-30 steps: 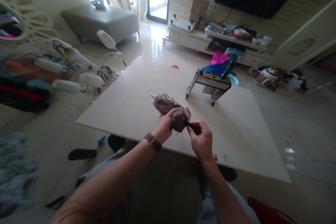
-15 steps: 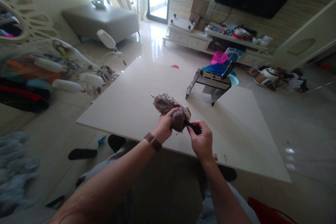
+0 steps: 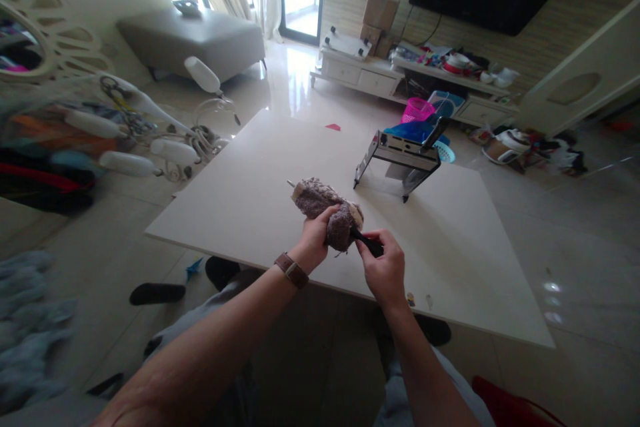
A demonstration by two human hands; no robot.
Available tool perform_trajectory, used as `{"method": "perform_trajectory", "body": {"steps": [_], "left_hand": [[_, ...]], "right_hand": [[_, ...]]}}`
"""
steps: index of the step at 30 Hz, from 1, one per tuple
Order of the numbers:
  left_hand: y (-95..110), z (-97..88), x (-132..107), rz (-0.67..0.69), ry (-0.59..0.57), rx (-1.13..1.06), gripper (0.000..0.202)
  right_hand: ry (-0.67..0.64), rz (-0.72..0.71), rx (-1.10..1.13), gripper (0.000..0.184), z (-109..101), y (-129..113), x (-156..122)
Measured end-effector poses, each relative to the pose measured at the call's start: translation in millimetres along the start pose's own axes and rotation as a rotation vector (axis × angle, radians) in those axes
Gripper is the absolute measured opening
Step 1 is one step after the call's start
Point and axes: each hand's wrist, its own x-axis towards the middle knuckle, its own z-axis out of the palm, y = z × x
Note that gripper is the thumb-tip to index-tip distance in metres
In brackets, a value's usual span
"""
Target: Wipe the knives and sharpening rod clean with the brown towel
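duster [image 3: 325, 207] – head up-left, black handle [image 3: 367, 243] down-right

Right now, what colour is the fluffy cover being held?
The fluffy cover is mottled brown and cream, head view.

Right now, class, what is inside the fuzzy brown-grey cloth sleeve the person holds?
A black handle, gripped by the right hand, runs into its near end; a thin pale tip pokes out the far end. The cloth sleeve and the left hand cover whatever lies between.
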Motion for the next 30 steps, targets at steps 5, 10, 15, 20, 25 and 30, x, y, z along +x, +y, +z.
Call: {"method": "perform_trajectory", "body": {"steps": [5,10,15,20,25,30], "left_hand": [[-0.4,0.3,0.1,-0.003,0.0,-0.008,0.033],[-1.4,-0.6,1.6,-0.001,-0.005,-0.002,0.033],[-1.2,-0.6,1.5,-0.011,-0.009,-0.004,0.031],[1.0,0.8,-1.4,-0.006,-0.002,0.004,0.031],[1.8,1.3,-2.1,-0.019,0.0,-0.009,0.033],[0.9,0.9,-1.4,-0.017,0.001,-0.002,0.031]], "right_hand": [[0.001,-0.006,-0.003,0.007,-0.2,-0.1,0.1],[0.004,-0.004,-0.002,0.007,0.3,0.3,0.0],[0.007,-0.001,0.0,0.008,0.6,0.5,0.2],[0.004,-0.005,0.0,0.007,0.5,0.5,0.1],[0.002,0.003,0.003,0.007,0.3,-0.2,0.0],[-0.001,0.0,0.003,0.006,-0.3,-0.8,0.2]]}}
